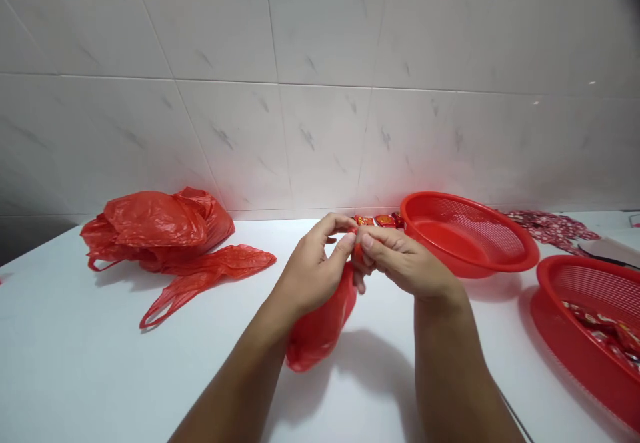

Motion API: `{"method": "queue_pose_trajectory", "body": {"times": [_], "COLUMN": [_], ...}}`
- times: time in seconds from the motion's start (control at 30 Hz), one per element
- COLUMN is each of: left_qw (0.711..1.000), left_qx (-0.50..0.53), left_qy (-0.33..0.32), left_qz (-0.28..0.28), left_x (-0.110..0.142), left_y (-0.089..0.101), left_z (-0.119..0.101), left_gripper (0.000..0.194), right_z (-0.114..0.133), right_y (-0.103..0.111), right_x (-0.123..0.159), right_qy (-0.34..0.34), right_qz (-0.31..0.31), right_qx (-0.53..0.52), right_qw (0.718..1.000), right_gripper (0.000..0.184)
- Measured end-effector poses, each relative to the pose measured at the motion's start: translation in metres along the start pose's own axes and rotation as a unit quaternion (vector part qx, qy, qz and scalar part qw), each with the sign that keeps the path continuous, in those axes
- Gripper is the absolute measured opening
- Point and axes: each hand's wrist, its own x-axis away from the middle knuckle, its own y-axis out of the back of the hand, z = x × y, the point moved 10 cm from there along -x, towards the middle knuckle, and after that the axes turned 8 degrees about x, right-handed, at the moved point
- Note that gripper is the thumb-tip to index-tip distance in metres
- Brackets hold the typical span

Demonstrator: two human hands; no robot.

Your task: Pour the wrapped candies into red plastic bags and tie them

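1. The left hand (pixel 317 270) and right hand (pixel 405 263) meet around the gathered top of a small red bag (pixel 323 330), both narrowed to a pinch on the plastic. The fingertips overlap and blur somewhat, so whether the top is knotted or merely twisted is hard to tell.

2. The small bag hangs beneath the left hand, tilted and rounded by its contents, over the white bench (pixel 225 370). What lies inside cannot be made out.

3. To the left sits a bulky red bag (pixel 155 220), with a flat, empty-looking bag (pixel 220 270) just beside it. To the right, a red basket (pixel 465 266) is near the tiled wall (pixel 325 130); a nearer basket (pixel 555 286) holds wrapped pieces (pixel 605 330). Small red packets (pixel 384 221) lie behind the right hand.

4. The likeliest trouble is at the pinch: thin, slick plastic could slide between the fingertips, letting the top open and the contents spill.

5. Pulling too hard could tear the film — especially where it is bunched tight and bears the weight.

6. The right forearm passes near both baskets — a wide elbow swing might knock the nearer one and scatter its pieces.
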Motion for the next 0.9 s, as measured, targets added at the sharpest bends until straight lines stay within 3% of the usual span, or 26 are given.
{"method": "queue_pose_trajectory", "body": {"times": [0.07, 0.17, 0.27, 0.47, 0.6, 0.7, 0.8, 0.87, 0.9], "left_qw": [0.994, 0.989, 0.992, 0.997, 0.997, 0.997, 0.993, 0.987, 0.983], "left_qx": [0.081, 0.064, 0.022, -0.024, -0.040, -0.055, -0.077, -0.100, -0.112], "left_qy": [0.033, 0.064, 0.093, 0.050, 0.020, 0.028, 0.062, 0.107, 0.135], "left_qz": [0.067, 0.115, 0.088, 0.059, 0.059, 0.049, 0.057, 0.071, 0.055], "left_x": [0.003, 0.008, 0.009, 0.009, 0.009, 0.014, 0.042, 0.077, 0.098], "left_y": [-0.016, -0.032, -0.035, -0.024, -0.021, -0.024, -0.015, 0.007, 0.027], "left_z": [0.003, 0.004, 0.008, -0.007, -0.020, -0.020, -0.006, 0.012, 0.022], "left_gripper": [0.029, 0.043, 0.042, 0.009, 0.014, 0.017, 0.016, 0.013, 0.015], "right_z": [0.008, 0.017, 0.026, 0.041, 0.047, 0.052, 0.057, 0.057, 0.058], "right_y": [0.013, 0.020, 0.015, 0.007, 0.002, -0.002, -0.019, -0.026, -0.022], "right_x": [-0.001, 0.001, 0.003, 0.007, 0.010, 0.014, 0.011, 0.012, 0.015], "right_qy": [0.033, 0.051, 0.065, 0.121, 0.150, 0.154, 0.116, 0.087, 0.078], "right_qz": [-0.073, -0.153, -0.196, -0.270, -0.300, -0.294, -0.183, -0.126, -0.131], "right_qx": [-0.011, -0.046, -0.054, -0.100, -0.123, -0.101, 0.006, 0.108, 0.157], "right_qw": [0.997, 0.986, 0.977, 0.950, 0.934, 0.938, 0.976, 0.982, 0.976], "right_gripper": [0.047, 0.051, 0.052, 0.051, 0.047, 0.045, 0.035, 0.024, 0.020]}}
